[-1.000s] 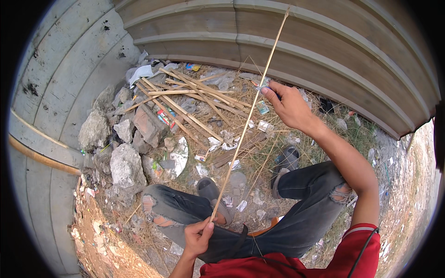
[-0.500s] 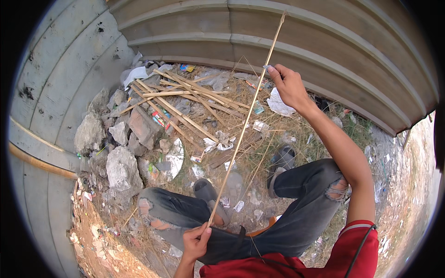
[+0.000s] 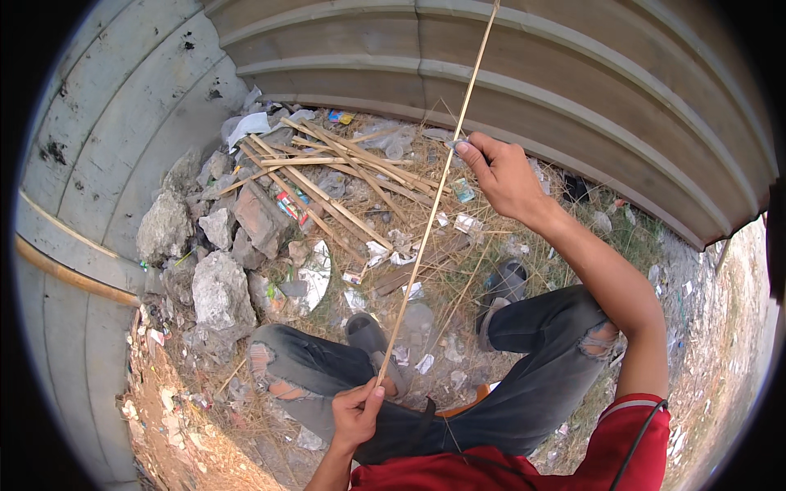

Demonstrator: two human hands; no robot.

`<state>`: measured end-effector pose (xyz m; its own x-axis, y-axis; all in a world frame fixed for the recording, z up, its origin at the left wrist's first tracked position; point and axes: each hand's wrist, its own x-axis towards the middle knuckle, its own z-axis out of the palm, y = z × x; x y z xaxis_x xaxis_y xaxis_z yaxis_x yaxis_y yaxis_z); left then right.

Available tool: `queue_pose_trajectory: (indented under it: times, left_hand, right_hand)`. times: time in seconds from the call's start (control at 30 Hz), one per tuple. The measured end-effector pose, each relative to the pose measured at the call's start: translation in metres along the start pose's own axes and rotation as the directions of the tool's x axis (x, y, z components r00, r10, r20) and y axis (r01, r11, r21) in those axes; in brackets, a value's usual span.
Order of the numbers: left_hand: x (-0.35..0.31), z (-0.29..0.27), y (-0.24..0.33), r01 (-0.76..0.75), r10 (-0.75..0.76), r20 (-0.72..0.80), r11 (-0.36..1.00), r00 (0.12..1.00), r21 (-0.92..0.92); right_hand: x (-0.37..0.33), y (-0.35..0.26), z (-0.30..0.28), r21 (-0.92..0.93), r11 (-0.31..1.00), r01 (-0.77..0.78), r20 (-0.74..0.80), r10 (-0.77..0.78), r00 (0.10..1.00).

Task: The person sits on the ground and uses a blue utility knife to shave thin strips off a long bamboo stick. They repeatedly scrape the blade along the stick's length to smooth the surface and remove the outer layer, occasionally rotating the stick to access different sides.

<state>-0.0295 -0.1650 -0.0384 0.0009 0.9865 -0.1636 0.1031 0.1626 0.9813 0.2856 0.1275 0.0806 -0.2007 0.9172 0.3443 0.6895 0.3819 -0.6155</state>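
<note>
A long, thin, pale wooden stick slants up and away from my lap, its far end reaching the top edge of the view. My left hand is closed round its near end, thumb laid along it. Farther up, my right hand is closed in a pinch against the stick. Between its thumb and fingers sits a small greyish piece, pressed to the stick; its kind is unclear. Beyond the stick, to the left, lies a loose pile of similar but wider wooden strips.
Rocks lie left of the pile, beside a grey metal panel. A ribbed metal sheet closes off the far side. Dry grass, paper scraps and plastic litter cover the ground. My bent knees flank the stick's lower part.
My right hand has slid down along the stick, closer to my left hand, with the greyish piece still against it. The stick has shifted upward in view; my left hand still grips its near end.
</note>
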Motion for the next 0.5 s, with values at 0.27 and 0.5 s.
queue_pose_trajectory:
  times: [0.27, 0.5]
  left_hand:
    - [0.003, 0.014, 0.002, 0.024, -0.025, -0.028, 0.998, 0.999, -0.055]
    - [0.01, 0.022, 0.0, -0.07, 0.068, -0.031, 0.995, 0.997, -0.064]
  right_hand:
    - [-0.013, -0.019, 0.006, -0.053, 0.996, 0.074, 0.052, -0.071, 0.996]
    - [-0.023, -0.035, 0.004, 0.032, 0.971, 0.235, 0.022, -0.236, 0.971]
